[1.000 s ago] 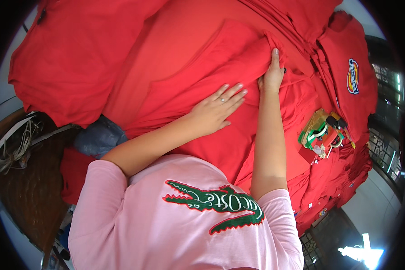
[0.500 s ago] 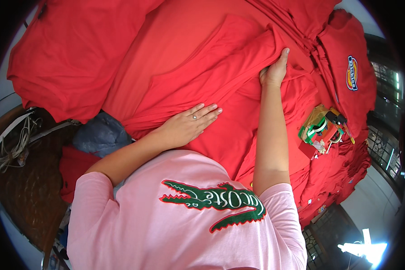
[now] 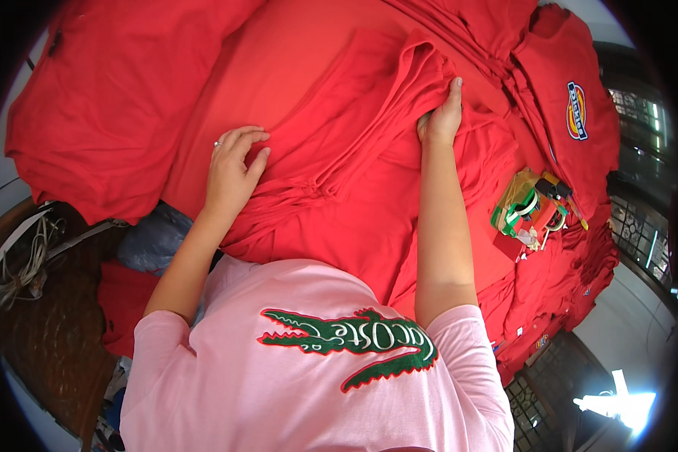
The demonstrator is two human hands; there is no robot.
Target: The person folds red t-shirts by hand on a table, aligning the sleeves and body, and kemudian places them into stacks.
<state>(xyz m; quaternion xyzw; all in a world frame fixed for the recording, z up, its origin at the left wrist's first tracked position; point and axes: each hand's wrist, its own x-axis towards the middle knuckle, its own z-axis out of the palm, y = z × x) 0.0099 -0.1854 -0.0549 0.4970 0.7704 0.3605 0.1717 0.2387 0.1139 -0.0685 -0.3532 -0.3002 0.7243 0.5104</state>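
Observation:
A red garment (image 3: pixel 346 135) lies bunched in loose folds in front of me. Its upper right end is gathered in my right hand (image 3: pixel 442 119), thumb on the outside and the other fingers partly hidden by cloth. At the garment's left edge is my left hand (image 3: pixel 236 167), wearing a ring. Its fingers are bent, with a gap between them and the thumb, and the fingertips are beside the cloth edge. Beneath the garment spreads more red cloth (image 3: pixel 237 83).
Another red garment (image 3: pixel 120 98) lies at left, and one with an embroidered patch (image 3: pixel 576 111) at right. A small box of tape rolls and tools (image 3: pixel 531 211) sits on cloth at right. White cables (image 3: pixel 34 260) and a bluish plastic bag (image 3: pixel 154 239) are at lower left.
My left hand has gone from lying flat on the cloth near my body to the garment's left edge, up and left. The garment's folds are more bunched; my right hand keeps its hold.

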